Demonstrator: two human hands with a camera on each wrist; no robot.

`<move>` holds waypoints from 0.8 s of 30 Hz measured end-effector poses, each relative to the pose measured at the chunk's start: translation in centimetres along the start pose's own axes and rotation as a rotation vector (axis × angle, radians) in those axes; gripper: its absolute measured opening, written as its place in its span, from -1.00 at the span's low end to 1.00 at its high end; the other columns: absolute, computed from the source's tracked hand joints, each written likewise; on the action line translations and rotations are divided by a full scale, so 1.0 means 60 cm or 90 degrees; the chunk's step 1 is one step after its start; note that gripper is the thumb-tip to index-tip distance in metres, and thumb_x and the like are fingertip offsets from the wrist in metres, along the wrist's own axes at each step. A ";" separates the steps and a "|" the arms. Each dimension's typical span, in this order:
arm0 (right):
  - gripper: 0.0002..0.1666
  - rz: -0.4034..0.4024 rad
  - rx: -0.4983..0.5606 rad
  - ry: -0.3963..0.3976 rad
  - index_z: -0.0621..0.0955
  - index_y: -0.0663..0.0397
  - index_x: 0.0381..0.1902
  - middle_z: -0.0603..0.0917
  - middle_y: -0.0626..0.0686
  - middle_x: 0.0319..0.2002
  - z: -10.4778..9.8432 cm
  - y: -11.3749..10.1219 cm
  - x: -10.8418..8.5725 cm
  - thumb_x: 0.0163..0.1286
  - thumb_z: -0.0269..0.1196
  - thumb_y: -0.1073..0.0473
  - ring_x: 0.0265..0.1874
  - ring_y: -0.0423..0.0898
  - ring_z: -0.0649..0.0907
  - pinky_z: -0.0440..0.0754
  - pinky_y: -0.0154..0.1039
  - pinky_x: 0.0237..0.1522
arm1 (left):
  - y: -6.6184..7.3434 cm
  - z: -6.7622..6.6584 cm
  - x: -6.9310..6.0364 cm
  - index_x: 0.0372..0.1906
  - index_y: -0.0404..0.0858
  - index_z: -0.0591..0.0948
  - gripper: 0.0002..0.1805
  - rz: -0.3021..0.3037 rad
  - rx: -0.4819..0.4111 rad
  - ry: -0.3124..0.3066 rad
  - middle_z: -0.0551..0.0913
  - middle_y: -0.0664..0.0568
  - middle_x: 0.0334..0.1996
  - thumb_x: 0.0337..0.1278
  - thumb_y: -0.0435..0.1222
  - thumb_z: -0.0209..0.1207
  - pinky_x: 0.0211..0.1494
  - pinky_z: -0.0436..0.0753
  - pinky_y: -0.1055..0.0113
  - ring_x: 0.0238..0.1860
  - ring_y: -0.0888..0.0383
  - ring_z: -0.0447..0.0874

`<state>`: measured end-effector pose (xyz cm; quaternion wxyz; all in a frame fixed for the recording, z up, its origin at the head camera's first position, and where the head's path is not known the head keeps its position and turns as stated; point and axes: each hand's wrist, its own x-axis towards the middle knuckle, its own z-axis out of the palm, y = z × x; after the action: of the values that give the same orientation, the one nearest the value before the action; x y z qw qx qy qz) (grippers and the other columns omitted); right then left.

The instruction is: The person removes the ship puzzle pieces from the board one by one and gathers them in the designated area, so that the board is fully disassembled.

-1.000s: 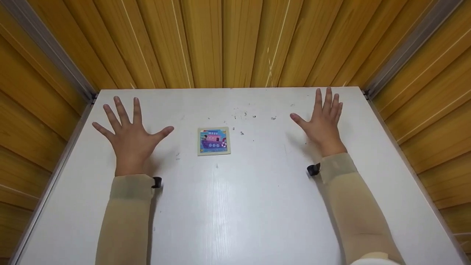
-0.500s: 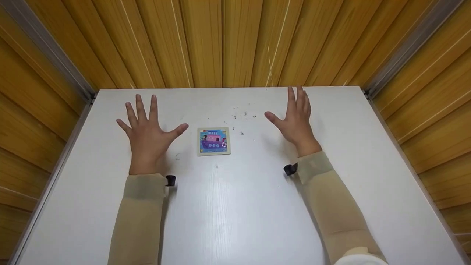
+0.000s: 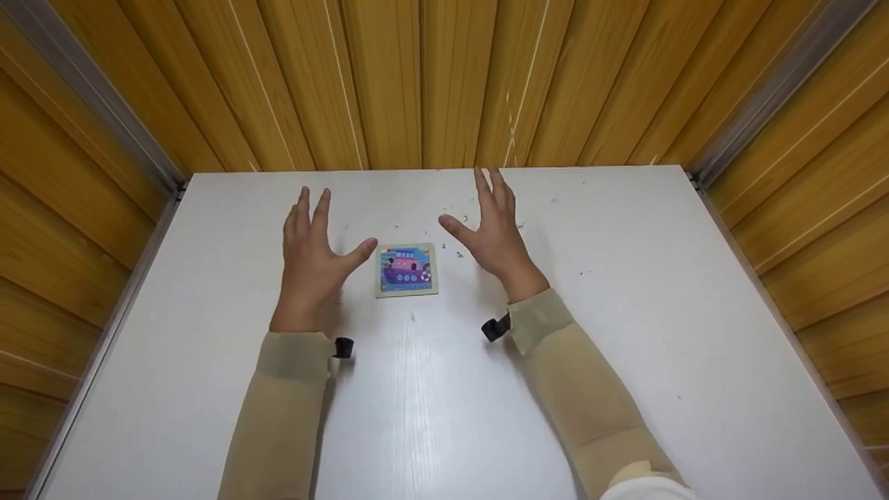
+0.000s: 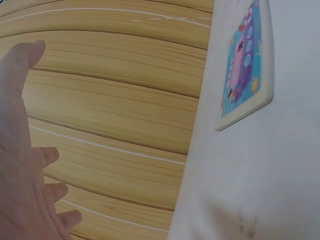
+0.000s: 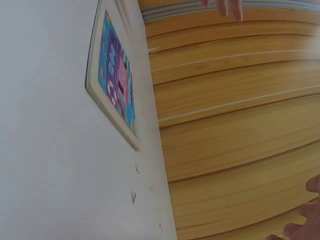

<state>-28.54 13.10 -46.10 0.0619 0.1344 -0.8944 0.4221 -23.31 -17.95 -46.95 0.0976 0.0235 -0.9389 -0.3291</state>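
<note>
Beside the picture tile (image 3: 407, 271), both hands (image 3: 311, 260) (image 3: 496, 240) are outspread.

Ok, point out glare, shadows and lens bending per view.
Head: a glossy streak on the table below the tile, shadows along left sleeve and right sleeve. Left wrist: wall boards curve, a soft shadow low on the table. Right wrist: boards bow too, pale sheen at upper right.

The left wrist view's top edge cuts into the picture tile (image 4: 246, 60) and its left edge crops the left hand (image 4: 17, 145); the right wrist view catches just part of the right hand (image 5: 308, 225). In the head view the bottom edge crops both sleeves (image 3: 274, 423) and a white rounded thing (image 3: 649, 488); the specks (image 3: 459, 255) on the counter (image 3: 417, 396) are too small to identify.
</note>
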 end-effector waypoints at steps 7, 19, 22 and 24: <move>0.26 0.005 0.053 -0.075 0.17 0.00 0.87 -0.01 0.00 0.91 0.025 0.009 -0.006 0.53 0.36 -0.51 0.90 0.16 0.00 0.17 0.31 0.83 | -0.015 0.031 0.001 0.90 0.03 0.06 0.24 -0.019 -0.036 -0.089 -0.28 -0.01 0.94 0.31 0.29 0.44 0.77 0.17 -0.52 0.91 -0.28 -0.26; 0.14 0.019 0.126 -0.180 0.23 0.03 0.85 0.16 0.03 0.87 0.058 0.016 -0.016 0.56 0.49 -0.21 0.77 0.13 0.37 0.48 0.17 0.69 | -0.028 0.065 0.000 0.85 -0.06 0.23 0.26 0.016 -0.034 -0.229 0.00 0.08 0.92 0.15 0.21 0.60 0.85 -0.03 -0.48 0.91 -0.22 -0.21; 0.12 0.016 0.115 -0.202 0.24 0.03 0.84 0.19 0.05 0.86 0.067 0.016 -0.017 0.56 0.50 -0.17 0.75 0.14 0.40 0.50 0.15 0.68 | -0.032 0.070 0.001 0.81 -0.14 0.31 0.20 0.049 0.004 -0.256 0.12 0.04 0.89 0.16 0.16 0.61 0.86 -0.11 -0.46 0.90 -0.26 -0.17; 0.11 0.014 0.110 -0.214 0.25 0.05 0.84 0.20 0.05 0.86 0.072 0.016 -0.018 0.55 0.51 -0.12 0.74 0.15 0.41 0.50 0.13 0.69 | -0.033 0.074 0.001 0.78 -0.19 0.37 0.15 0.069 0.028 -0.266 0.20 0.00 0.86 0.18 0.12 0.62 0.85 -0.14 -0.46 0.90 -0.28 -0.15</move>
<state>-27.77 10.56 -49.78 -0.1048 0.1979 -0.8540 0.4695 -24.32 -16.77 -51.58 -0.0823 -0.0940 -0.9456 -0.3005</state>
